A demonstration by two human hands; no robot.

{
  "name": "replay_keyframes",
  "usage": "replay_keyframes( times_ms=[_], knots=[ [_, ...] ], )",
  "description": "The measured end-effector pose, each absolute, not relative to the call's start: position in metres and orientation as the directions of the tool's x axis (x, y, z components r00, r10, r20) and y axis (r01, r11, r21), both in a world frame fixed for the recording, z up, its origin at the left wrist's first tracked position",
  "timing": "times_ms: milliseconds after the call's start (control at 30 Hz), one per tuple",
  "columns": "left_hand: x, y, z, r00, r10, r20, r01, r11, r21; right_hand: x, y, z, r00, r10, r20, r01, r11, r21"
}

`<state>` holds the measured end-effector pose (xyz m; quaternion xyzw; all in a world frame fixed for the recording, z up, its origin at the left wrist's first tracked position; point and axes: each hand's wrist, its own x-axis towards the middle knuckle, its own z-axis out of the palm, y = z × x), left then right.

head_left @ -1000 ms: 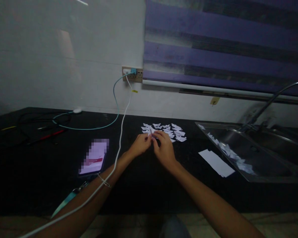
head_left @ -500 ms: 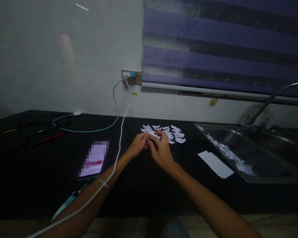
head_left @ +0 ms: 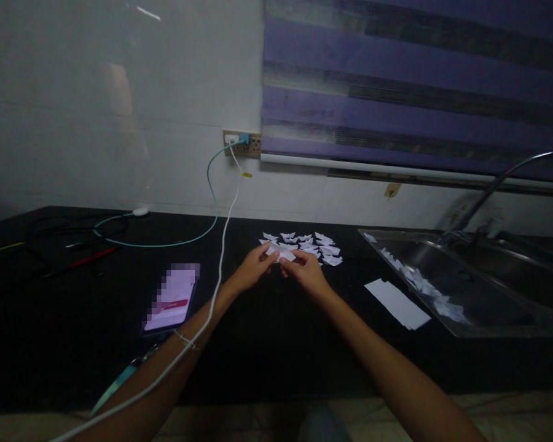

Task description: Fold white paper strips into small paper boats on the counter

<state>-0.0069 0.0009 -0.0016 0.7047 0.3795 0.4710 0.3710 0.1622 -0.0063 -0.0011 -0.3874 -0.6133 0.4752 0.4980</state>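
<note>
Between my two hands is a small folded white paper (head_left: 282, 250), pinched at both ends. My left hand (head_left: 254, 265) grips its left end with thumb and fingers. On the other side my right hand (head_left: 306, 270) grips the right end, thumb in front. Just behind them, folded paper boats (head_left: 330, 250) lie in loose rows on the black counter (head_left: 276, 350). Part of that group is hidden by the held paper and my fingers. A stack of white paper slips (head_left: 397, 304) lies flat to the right of my right hand.
More folded paper pieces (head_left: 426, 287) line the left rim of the metal sink (head_left: 488, 328). A phone (head_left: 172, 298) lies near my left forearm, crossed by a white cable (head_left: 221, 258). A teal cable (head_left: 166, 245) and dark cords (head_left: 41, 230) lie at the back left.
My hands have drawn slightly apart, and the held paper now shows flat and stretched between them. Before, the fingers were bunched together over it. The view has shifted a little.
</note>
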Motion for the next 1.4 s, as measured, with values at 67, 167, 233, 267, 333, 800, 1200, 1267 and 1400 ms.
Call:
replay_keyframes(
  times_ms=[67,167,233,267,333,800,1200,1267,1400],
  knots=[
    [-0.008,0.001,0.0,0.296,0.884,0.362,0.144,-0.416,0.898,0.167,-0.006,0.003,-0.242,0.945,0.219,0.013,0.229,-0.973],
    [-0.012,0.0,0.003,0.308,0.897,0.318,0.09,-0.36,0.928,0.17,-0.008,0.009,-0.242,0.947,0.21,-0.022,0.211,-0.977],
    [-0.016,-0.001,0.007,0.314,0.904,0.289,0.087,-0.331,0.94,0.171,-0.01,0.012,-0.235,0.946,0.222,-0.041,0.219,-0.975],
    [-0.017,-0.002,0.009,0.315,0.906,0.283,0.095,-0.327,0.94,0.17,-0.011,0.014,-0.233,0.945,0.23,-0.042,0.227,-0.973],
    [-0.02,-0.002,0.013,0.304,0.904,0.299,0.117,-0.347,0.931,0.17,-0.012,0.015,-0.23,0.944,0.236,-0.027,0.236,-0.971],
    [-0.009,0.0,0.005,0.196,0.947,0.255,-0.037,-0.253,0.967,0.165,-0.007,0.006,-0.108,0.986,0.129,-0.274,0.095,-0.957],
    [-0.01,-0.013,0.022,0.159,0.934,0.321,0.05,-0.333,0.942,0.165,-0.01,0.014,-0.082,0.974,0.21,-0.252,0.184,-0.95],
    [-0.012,-0.013,0.023,0.176,0.928,0.329,0.091,-0.348,0.933,0.165,-0.009,0.014,-0.071,0.975,0.211,-0.242,0.189,-0.952],
    [-0.013,-0.01,0.022,0.218,0.919,0.329,0.14,-0.363,0.921,0.168,-0.004,0.009,-0.038,0.968,0.248,-0.194,0.237,-0.952]
  ],
)
